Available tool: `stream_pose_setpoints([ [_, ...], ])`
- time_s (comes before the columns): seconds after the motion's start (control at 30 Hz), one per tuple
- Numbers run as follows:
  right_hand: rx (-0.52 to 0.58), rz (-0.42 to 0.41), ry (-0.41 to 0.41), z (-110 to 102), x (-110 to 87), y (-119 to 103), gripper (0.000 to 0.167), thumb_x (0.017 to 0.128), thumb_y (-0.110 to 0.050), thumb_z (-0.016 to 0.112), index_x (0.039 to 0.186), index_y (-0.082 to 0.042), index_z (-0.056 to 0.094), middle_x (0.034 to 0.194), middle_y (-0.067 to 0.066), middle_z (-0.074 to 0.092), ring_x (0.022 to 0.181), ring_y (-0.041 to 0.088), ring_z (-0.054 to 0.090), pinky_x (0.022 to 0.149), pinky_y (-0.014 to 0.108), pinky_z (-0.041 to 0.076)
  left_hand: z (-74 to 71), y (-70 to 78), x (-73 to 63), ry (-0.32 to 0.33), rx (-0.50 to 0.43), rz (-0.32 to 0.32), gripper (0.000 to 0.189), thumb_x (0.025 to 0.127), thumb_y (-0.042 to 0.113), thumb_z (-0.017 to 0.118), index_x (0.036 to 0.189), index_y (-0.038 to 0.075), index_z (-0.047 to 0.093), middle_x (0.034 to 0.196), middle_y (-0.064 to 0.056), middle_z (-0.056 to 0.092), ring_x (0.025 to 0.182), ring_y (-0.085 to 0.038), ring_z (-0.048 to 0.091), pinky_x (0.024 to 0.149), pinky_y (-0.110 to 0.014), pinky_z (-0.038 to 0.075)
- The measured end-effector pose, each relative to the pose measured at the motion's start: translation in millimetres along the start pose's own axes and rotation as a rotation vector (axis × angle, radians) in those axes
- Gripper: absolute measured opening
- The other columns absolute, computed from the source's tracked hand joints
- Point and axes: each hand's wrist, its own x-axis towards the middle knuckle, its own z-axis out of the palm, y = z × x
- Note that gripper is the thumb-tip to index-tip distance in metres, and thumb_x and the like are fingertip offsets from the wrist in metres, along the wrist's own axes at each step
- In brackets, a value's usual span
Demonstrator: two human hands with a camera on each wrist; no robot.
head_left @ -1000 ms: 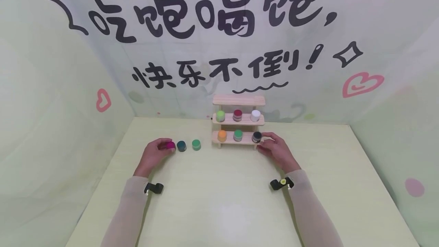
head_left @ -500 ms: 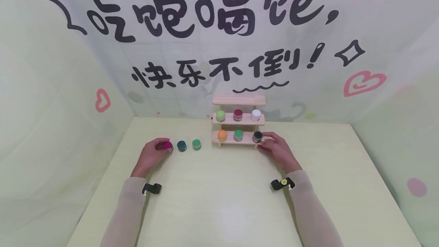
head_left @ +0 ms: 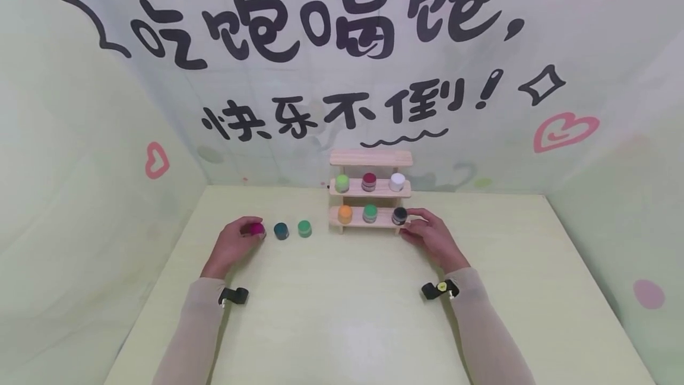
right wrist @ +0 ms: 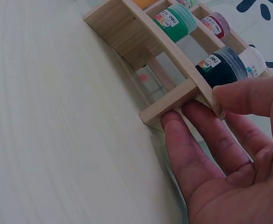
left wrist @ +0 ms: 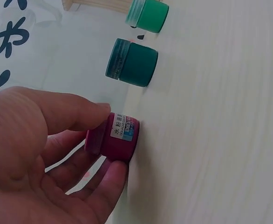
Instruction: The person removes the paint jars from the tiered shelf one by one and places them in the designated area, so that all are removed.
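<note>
My left hand [head_left: 231, 247] holds a magenta paint jar [left wrist: 121, 145] on the table at the left, thumb at one side and a finger at the other. Beside it stand a dark teal paint jar [head_left: 281, 231] and a green paint jar [head_left: 304, 229], in a row. My right hand [head_left: 437, 242] grips the right end of the lowest step of a small wooden display rack [right wrist: 174, 99], thumb on the step's edge and fingers underneath. The thumb lies close to a black paint jar [right wrist: 222, 67] on that step.
The lowest step also bears an orange jar [head_left: 345, 214] and a green jar [head_left: 370, 213]. On the middle step are a light green jar [head_left: 342, 183], a dark red jar [head_left: 369, 182] and a white jar [head_left: 397, 182]. A printed cloth [head_left: 299, 82] hangs behind the table.
My left hand has moved the magenta jar leftward, widening its gap from the teal jar. The right hand keeps its grip on the rack.
</note>
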Motion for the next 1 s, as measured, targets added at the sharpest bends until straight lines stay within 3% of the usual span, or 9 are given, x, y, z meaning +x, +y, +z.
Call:
stream_pose_setpoints([
  [0.13,0.001,0.0,0.01,-4,-0.9,0,0.041,0.103,0.0,0.058,0.143,-0.003,0.054,0.102,-0.001,0.076,0.103,0.013,0.075,0.097,0.027,0.063,-0.7,1.6,2.0,-0.014,-0.006,-0.008,0.05,0.099,0.022,0.076,0.145,0.01,0.061,0.14,-0.02,0.065,0.131,-0.04,0.059,0.111,-0.055,0.052],
  [0.33,0.01,-0.002,0.017,-9,-2.9,0,0.039,0.103,0.001,0.058,0.142,-0.003,0.055,0.101,-0.002,0.076,0.102,0.011,0.075,0.096,0.026,0.063,-4.3,14.7,1.5,-0.025,-0.013,-0.021,0.065,0.097,0.029,0.078,0.155,0.014,0.051,0.157,-0.021,0.051,0.145,-0.044,0.048,0.119,-0.06,0.045],
  [0.6,-0.029,-0.009,0.011,-3,0.5,0,0.041,0.103,-0.001,0.059,0.144,-0.002,0.055,0.105,-0.002,0.075,0.104,0.013,0.075,0.098,0.028,0.062,3.7,55.3,5.3,0.08,-0.104,0.067,0.05,0.101,0.026,0.073,0.148,0.015,0.058,0.154,-0.011,0.056,0.145,-0.034,0.05,0.123,-0.051,0.045],
  [1.0,-0.004,-0.035,0.029,6,5.9,5,0.045,0.101,0.003,0.06,0.145,-0.001,0.054,0.111,-0.001,0.073,0.102,0.011,0.073,0.095,0.029,0.064,35.6,115.9,28.8,0.072,-0.24,0.21,0.046,0.097,0.023,0.078,0.139,0.012,0.064,0.137,-0.009,0.067,0.128,-0.028,0.062,0.108,-0.044,0.058],
])
